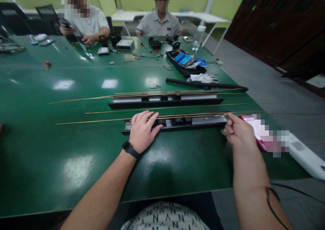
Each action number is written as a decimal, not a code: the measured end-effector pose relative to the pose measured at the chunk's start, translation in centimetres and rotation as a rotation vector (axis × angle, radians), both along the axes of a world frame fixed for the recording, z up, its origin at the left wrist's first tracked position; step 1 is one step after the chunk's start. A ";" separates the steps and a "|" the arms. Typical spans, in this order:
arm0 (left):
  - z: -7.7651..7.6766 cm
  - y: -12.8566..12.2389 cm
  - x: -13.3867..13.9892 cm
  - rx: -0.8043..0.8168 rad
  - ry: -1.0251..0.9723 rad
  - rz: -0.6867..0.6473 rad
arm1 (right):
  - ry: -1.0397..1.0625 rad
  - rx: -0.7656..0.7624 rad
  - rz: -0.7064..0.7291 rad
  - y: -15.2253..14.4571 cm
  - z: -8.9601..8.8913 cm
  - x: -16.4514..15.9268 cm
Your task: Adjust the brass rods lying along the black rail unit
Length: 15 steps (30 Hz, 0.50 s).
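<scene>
So the left hand (143, 130) is palm-down over the left part of the near black channel (208, 120), fingers loosely spread and thumb stuck out to the side. The right hand (240, 130) is at the channel's other end, index finger stretched to the tip of it and the rest curled in; can't tell if it's actually pinching anything. Between the two hands, a few thin brass rods (193, 115) run along the channel's top edge, with black blocks (179, 121) sitting inside it. Just beyond the hands there's a loose rod (165, 108) lying roughly parallel, then a second channel (165, 104) with more rods along it. Farther out past that: a black bar (182, 82), white gloves (203, 78) and a black tray (175, 62) with blue stuff in it. Just right of the right hand is something pink-edged, partly pixelated, with a white device (307, 157) beside it.
</scene>
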State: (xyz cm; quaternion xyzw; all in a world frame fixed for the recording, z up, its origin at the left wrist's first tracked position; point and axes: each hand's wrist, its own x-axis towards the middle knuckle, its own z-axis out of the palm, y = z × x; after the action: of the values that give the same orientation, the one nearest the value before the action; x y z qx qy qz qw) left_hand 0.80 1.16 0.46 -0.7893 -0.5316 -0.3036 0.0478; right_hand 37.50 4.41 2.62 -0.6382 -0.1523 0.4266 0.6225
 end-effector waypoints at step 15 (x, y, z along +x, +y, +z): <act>0.2 -0.1 0.0 0.010 -0.004 -0.006 | -0.057 0.041 -0.186 0.0 0.4 0.1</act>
State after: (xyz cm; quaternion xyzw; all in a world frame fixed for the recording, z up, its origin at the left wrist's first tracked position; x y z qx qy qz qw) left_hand 0.77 1.07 0.62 -0.7899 -0.5281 -0.3077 0.0497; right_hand 37.62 4.41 2.97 -0.6486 -0.1189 0.3455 0.6678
